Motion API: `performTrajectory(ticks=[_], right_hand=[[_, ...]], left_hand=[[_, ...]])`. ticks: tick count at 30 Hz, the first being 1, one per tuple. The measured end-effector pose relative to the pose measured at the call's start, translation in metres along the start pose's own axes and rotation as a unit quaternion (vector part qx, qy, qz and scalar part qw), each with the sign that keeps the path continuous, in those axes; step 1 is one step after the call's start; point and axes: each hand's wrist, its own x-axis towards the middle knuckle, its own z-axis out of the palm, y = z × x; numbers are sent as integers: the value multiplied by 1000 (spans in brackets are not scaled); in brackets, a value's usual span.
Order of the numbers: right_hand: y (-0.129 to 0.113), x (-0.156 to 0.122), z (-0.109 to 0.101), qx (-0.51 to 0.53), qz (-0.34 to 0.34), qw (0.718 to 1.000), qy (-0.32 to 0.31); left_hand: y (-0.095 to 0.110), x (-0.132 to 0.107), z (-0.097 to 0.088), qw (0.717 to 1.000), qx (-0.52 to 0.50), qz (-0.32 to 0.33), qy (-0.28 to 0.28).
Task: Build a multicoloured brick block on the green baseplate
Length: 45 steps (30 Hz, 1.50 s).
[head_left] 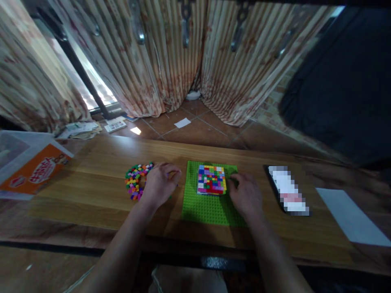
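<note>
A green studded baseplate (210, 203) lies on the wooden table (91, 179) in front of me. On its far half sits a square block of many-coloured small bricks (211, 179). My right hand (246, 195) rests on the plate just right of that block, fingers curled toward its edge; what they hold, if anything, is hidden. My left hand (159, 183) lies on the table left of the plate, fingers curled, next to a loose pile of coloured bricks (137, 179).
A phone (288, 189) lies right of the plate, with a white sheet (351, 217) further right. An orange box (33, 171) and a clear plastic bin (12, 150) stand at the far left. Striped curtains and tiled floor lie beyond the table.
</note>
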Motion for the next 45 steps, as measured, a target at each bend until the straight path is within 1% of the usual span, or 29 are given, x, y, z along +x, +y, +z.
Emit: performTrajectory(ticks=[5, 9, 13, 19, 24, 32, 36, 39, 45], right_hand=[[0, -1, 0, 12, -1, 1000, 8], [-1, -1, -1, 15, -1, 1000, 9], [-1, -1, 0, 14, -4, 1000, 19], [-1, 0, -1, 13, -5, 1000, 9], [0, 0, -1, 16, -3, 1000, 6], [0, -1, -1, 18, -5, 1000, 9], [-1, -1, -2, 18, -3, 1000, 7], [-1, -1, -3, 18, -7, 1000, 4], [-2, 0, -4, 20, -2, 1000, -10]], left_hand=[[26, -9, 9, 991, -129, 9, -21], [39, -17, 21, 984, -173, 13, -35], [40, -18, 27, 984, -175, 15, -36], [37, -19, 26, 987, -153, 29, -25], [39, -21, 27, 989, -133, 55, -32], [48, -26, 37, 989, -148, 21, 1], [51, -28, 43, 990, -132, 2, 40], [51, -28, 47, 988, -144, -14, 62], [51, -29, 49, 982, -175, -42, 54]])
